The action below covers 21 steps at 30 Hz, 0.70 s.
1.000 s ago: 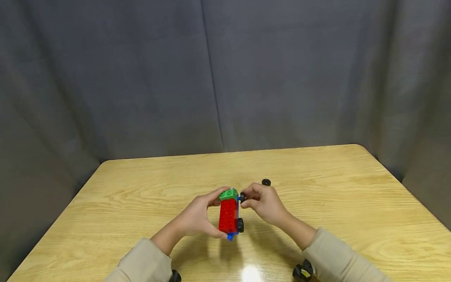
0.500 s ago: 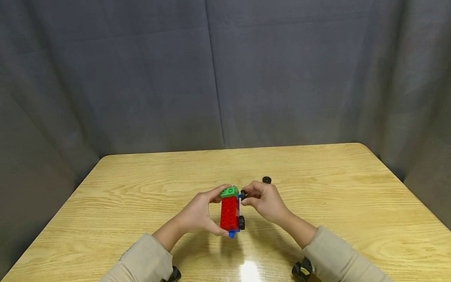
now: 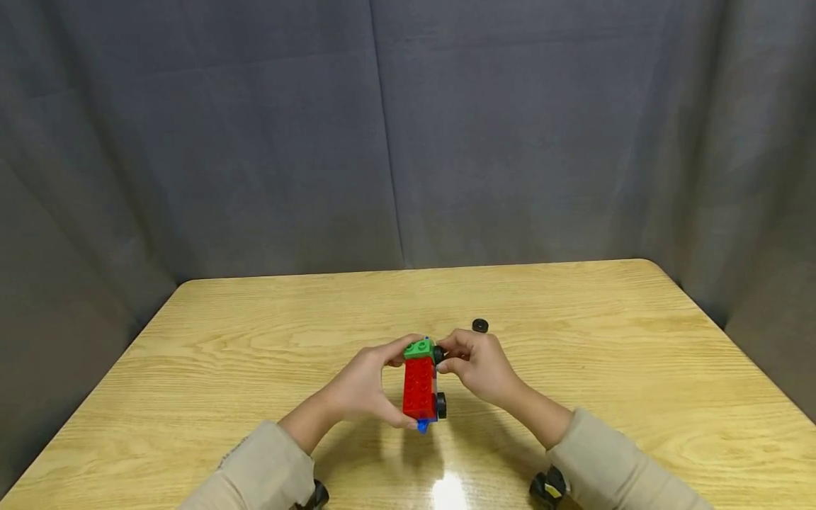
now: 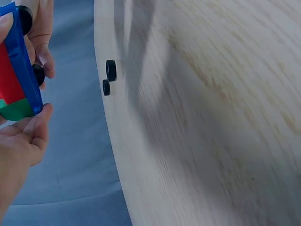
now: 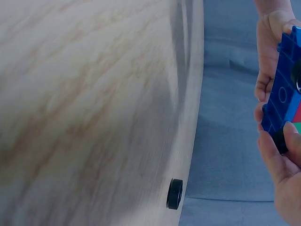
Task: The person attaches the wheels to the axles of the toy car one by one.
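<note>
My left hand (image 3: pixel 363 386) holds a toy car above the table, thumb at its near end and fingers at its far end. The car has a red brick (image 3: pixel 419 389) and a green brick (image 3: pixel 417 350) on a blue base (image 5: pixel 280 89). One black wheel (image 3: pixel 441 405) sits on its right side near the rear. At the front of that same side, my right hand (image 3: pixel 481 365) pinches another black wheel (image 5: pixel 279 141) against the car. Small blue stubs show along the base's opposite edge in the right wrist view.
A loose black wheel (image 3: pixel 480 325) lies on the wooden table (image 3: pixel 306 312) beyond my right hand. Two loose wheels, one of them the larger wheel (image 4: pixel 111 70), show in the left wrist view. Grey curtains (image 3: pixel 287 142) hang behind the table.
The wheel in my right hand has moved left against the car, closing the gap where blue showed between them. The car has shifted slightly right in the head view.
</note>
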{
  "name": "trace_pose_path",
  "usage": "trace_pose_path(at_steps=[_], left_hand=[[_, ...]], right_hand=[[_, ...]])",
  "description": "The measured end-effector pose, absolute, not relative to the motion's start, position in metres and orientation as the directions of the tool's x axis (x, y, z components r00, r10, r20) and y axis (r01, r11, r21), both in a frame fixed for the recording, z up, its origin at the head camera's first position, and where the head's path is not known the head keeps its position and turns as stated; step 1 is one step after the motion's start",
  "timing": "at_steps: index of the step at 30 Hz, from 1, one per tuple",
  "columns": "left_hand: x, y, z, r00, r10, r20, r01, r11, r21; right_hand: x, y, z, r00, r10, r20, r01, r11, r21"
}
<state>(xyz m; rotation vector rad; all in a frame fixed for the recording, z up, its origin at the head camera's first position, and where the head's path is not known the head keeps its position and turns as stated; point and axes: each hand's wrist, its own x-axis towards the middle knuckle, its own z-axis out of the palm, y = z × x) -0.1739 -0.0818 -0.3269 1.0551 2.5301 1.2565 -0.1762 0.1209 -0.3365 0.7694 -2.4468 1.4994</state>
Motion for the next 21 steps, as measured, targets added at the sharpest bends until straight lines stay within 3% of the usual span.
trace_pose_path(at_steps=[21], left_hand=[[-0.182, -0.079, -0.313, -0.748, 0.632, 0.202, 0.521, 0.37, 0.769]], right_hand=[[-0.188, 0.126, -0.319, -0.892, -0.351, 0.284, -0.407, 0.355, -0.842]])
